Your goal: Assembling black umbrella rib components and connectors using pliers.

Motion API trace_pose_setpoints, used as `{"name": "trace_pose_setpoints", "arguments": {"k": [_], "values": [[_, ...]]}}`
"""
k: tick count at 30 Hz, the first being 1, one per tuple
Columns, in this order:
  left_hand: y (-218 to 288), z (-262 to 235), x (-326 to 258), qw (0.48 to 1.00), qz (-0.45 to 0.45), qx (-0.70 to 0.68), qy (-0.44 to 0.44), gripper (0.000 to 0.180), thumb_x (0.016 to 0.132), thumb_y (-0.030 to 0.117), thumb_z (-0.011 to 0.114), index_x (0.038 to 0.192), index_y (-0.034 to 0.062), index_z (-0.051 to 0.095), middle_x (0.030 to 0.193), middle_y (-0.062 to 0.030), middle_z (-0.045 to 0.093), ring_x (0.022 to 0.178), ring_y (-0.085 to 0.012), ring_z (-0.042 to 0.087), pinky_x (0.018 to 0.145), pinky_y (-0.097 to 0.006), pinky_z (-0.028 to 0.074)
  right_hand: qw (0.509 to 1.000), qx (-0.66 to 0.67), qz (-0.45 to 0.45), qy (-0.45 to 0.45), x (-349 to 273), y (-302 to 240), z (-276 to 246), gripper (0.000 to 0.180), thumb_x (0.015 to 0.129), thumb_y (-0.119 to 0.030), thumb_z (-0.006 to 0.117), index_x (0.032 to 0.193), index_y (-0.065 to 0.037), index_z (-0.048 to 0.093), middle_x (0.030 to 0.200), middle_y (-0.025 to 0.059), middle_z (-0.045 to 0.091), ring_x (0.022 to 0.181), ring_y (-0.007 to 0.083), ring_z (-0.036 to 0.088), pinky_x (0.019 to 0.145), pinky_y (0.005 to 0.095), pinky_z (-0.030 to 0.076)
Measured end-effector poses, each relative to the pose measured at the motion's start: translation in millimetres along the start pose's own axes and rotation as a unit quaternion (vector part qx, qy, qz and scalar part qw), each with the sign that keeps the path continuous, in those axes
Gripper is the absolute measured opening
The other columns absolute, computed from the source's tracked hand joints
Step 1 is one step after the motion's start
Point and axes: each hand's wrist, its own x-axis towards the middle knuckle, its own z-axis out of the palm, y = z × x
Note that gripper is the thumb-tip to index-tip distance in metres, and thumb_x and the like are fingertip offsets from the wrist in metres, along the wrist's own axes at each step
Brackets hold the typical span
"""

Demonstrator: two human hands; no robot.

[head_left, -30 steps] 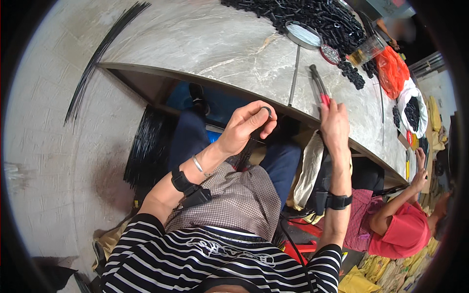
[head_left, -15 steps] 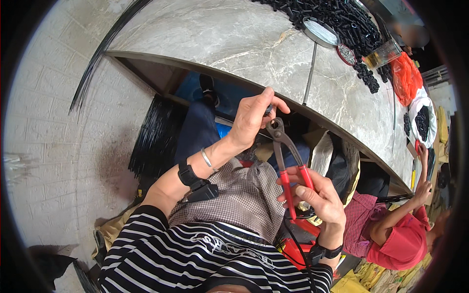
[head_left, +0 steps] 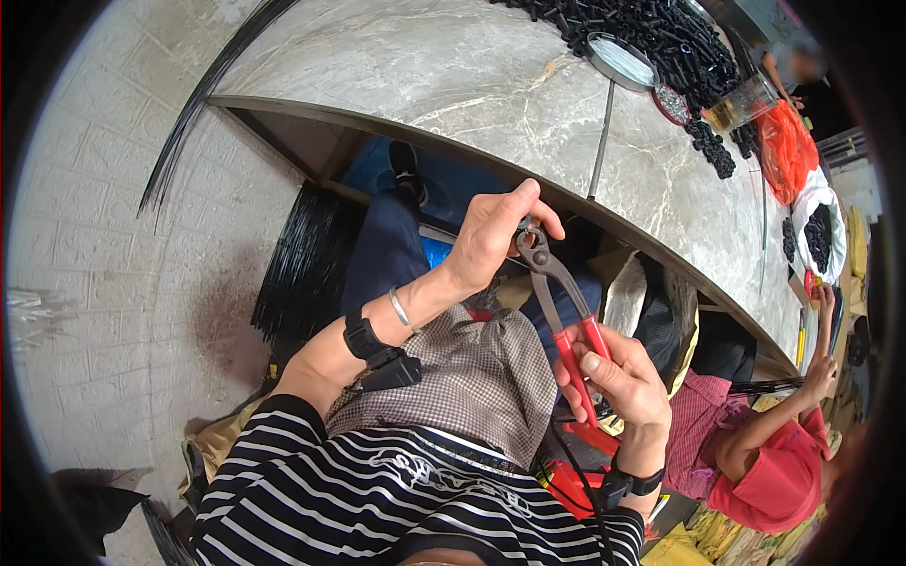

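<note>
My right hand (head_left: 628, 377) is wrapped round the red handles of a pair of end-cutting pincers (head_left: 557, 274), whose dark metal jaws point up and left. The handles stand close together. Right at the jaws, my left hand (head_left: 493, 236) is closed, thumb and fingers bent round a small dark piece (head_left: 526, 223). Most of that piece is hidden by the fingers and the pincer head, so its shape does not show. Both hands are above my lap, just short of the table's near edge.
On the grey marbled table (head_left: 453, 71) lie a heap of black tubular parts (head_left: 651, 47), a round tin (head_left: 621, 61), a dish of small metal bits (head_left: 671, 105) and a thin rod (head_left: 601, 141). Black strands (head_left: 307, 264) hang below. A co-worker in red (head_left: 774, 472) sits at right.
The pincers' handles have drawn closer together, and their head has shifted slightly left against the left fingers. My right hand has tightened. At right, the co-worker's hands have moved slightly.
</note>
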Motion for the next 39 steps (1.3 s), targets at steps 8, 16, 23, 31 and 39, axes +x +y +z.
{"name": "trace_pose_setpoints", "arguments": {"k": [8, 16, 23, 31, 39], "values": [[6.7, 3.4, -4.2, 0.999, 0.02, 0.032, -0.013, 0.055, 0.096, 0.034, 0.034, 0.074, -0.0008, 0.069, 0.067, -0.0057, 0.065, 0.057, -0.008, 0.049, 0.055, -0.024, 0.038, 1.0, 0.01, 0.011, -0.013, -7.3, -0.9, 7.3, 0.027, 0.098, -0.019, 0.045, 0.112, 0.005, 0.045, 0.079, 0.0077, 0.053, 0.055, 0.0089, 0.051, 0.045, 0.0216, 0.043], [4.4, 5.8, -6.4, 0.998, 0.024, 0.059, -0.023, 0.052, 0.093, 0.032, 0.035, 0.071, -0.0019, 0.069, 0.065, -0.0062, 0.064, 0.057, -0.0092, 0.05, 0.055, -0.025, 0.039, 0.998, -0.017, 0.052, 0.02, -12.7, -2.0, 11.0, 0.022, 0.098, -0.017, 0.043, 0.106, 0.004, 0.046, 0.072, 0.0053, 0.052, 0.049, 0.0073, 0.049, 0.041, 0.0202, 0.04], [0.0, 6.7, -3.5, 0.997, 0.039, 0.06, 0.002, 0.052, 0.093, 0.032, 0.036, 0.072, -0.0025, 0.069, 0.06, -0.0035, 0.059, 0.054, -0.0078, 0.047, 0.052, -0.024, 0.036, 1.0, 0.004, 0.012, 0.01, -2.0, 11.1, 11.4, 0.031, 0.097, -0.013, 0.043, 0.121, 0.006, 0.043, 0.092, 0.0143, 0.059, 0.069, 0.0168, 0.061, 0.055, 0.0254, 0.051], [-0.4, 3.2, -0.8, 1.0, 0.005, 0.008, 0.028, 0.054, 0.094, 0.036, 0.036, 0.08, -0.0042, 0.068, 0.052, 0.0045, 0.041, 0.05, -0.004, 0.034, 0.049, -0.023, 0.026, 0.998, -0.064, 0.025, -0.001, -8.1, 6.1, 2.2, 0.043, 0.096, -0.013, 0.047, 0.133, 0.005, 0.037, 0.106, 0.0176, 0.059, 0.082, 0.0223, 0.065, 0.065, 0.0306, 0.056], [-0.6, 9.4, -3.1, 1.0, -0.007, 0.008, 0.021, 0.056, 0.095, 0.038, 0.037, 0.077, -0.0035, 0.069, 0.057, 0.0042, 0.044, 0.054, -0.0043, 0.039, 0.051, -0.021, 0.03, 0.998, -0.066, -0.005, 0.017, -10.8, 3.9, 4.7, 0.036, 0.096, -0.012, 0.046, 0.127, 0.005, 0.042, 0.093, 0.0125, 0.06, 0.065, 0.0155, 0.061, 0.056, 0.0264, 0.052]]}}
